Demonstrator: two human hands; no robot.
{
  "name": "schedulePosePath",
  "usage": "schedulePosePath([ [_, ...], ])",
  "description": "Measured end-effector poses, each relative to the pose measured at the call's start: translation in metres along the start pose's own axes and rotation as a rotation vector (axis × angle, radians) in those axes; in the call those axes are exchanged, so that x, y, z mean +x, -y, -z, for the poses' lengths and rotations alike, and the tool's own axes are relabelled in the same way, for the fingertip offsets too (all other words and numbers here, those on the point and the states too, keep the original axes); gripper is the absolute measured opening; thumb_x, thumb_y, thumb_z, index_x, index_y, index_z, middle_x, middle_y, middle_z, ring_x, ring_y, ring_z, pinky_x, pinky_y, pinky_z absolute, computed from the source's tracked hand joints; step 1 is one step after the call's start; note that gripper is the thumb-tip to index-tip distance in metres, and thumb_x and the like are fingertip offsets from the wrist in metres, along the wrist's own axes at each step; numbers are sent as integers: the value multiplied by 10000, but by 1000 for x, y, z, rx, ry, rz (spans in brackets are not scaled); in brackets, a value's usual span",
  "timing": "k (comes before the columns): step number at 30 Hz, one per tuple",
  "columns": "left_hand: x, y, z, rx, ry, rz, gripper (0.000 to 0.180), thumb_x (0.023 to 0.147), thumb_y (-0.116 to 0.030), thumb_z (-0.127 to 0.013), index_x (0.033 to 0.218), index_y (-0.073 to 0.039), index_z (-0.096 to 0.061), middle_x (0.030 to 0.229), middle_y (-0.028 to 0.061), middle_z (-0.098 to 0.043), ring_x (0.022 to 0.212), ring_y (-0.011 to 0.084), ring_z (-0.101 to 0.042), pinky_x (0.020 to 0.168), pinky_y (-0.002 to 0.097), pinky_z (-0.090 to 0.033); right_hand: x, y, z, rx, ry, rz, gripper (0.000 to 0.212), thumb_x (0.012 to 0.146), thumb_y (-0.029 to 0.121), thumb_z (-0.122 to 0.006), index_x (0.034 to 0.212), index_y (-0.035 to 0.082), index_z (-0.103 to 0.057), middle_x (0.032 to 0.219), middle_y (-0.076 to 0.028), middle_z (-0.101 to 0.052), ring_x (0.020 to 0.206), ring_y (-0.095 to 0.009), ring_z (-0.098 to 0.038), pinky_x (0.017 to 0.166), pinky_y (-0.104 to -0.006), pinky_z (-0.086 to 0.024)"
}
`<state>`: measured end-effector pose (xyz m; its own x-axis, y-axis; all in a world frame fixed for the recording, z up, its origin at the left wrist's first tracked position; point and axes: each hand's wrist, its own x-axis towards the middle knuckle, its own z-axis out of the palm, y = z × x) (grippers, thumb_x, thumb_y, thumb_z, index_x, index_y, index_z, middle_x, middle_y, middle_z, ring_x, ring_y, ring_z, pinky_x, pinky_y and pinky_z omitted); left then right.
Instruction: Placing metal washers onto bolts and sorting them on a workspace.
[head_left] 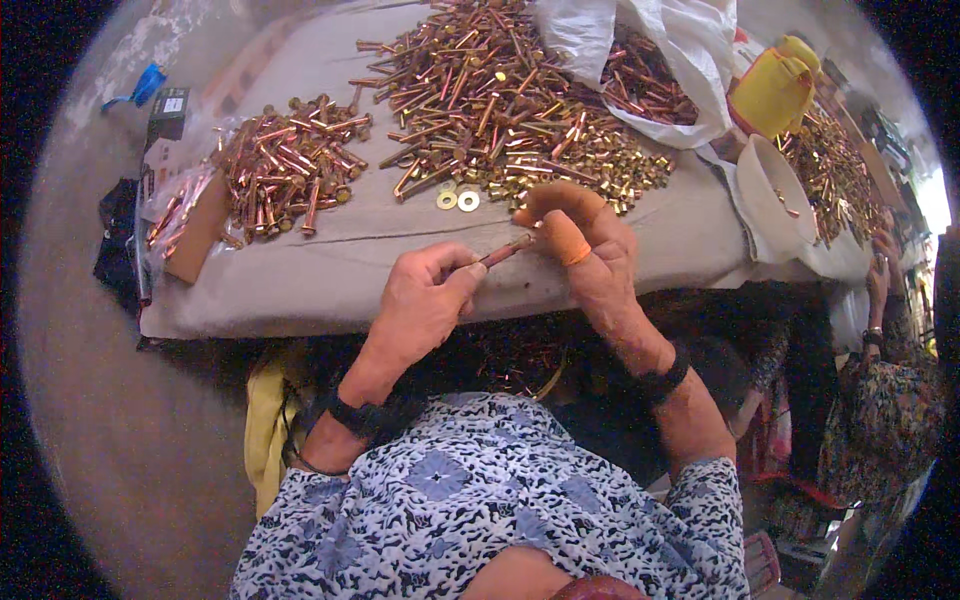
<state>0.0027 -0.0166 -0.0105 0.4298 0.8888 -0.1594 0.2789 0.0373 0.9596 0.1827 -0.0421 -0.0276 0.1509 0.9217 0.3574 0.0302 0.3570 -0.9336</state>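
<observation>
My left hand (430,295) pinches one end of a copper-coloured bolt (503,252), which slants up to the right above the table's near edge. At the bolt's other end, my right hand (600,255) closes its thumb and forefinger, both in orange finger covers. A small shiny bit of metal shows at that tip, too small to name for sure. Just beyond the hands lie two flat washers (467,201) side by side. A heap of small brass-coloured nuts (610,175) reaches close to my right fingers, in front of a large pile of loose bolts (490,80).
A smaller bolt pile (290,165) lies on the left by a cardboard piece (196,235). White plastic sacking (690,60) covers part of the big pile. To the right are a yellow container (775,88), a white tub (768,180) and another person's hand (882,265).
</observation>
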Motion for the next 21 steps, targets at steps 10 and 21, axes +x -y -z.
schedulePosePath([
  [10,12,6,7,-293,-190,44,175,861,-180,-517,870,-9,-555,564,3,-478,345,51,-373,301,208,-275,-8,16,-22,519,41,-62,425,868,218,-482,1211,-13,-386,1134,-169,-510,977,-263,-557,784,-335,-481],
  [21,7,9,9,-282,-24,-73,174,873,-171,-517,934,-11,-549,614,16,-532,386,37,-428,330,177,-309,-6,24,-4,188,-15,-137,213,842,100,-521,1011,-22,-564,816,-101,-598,624,-152,-600,581,-250,-481],
])
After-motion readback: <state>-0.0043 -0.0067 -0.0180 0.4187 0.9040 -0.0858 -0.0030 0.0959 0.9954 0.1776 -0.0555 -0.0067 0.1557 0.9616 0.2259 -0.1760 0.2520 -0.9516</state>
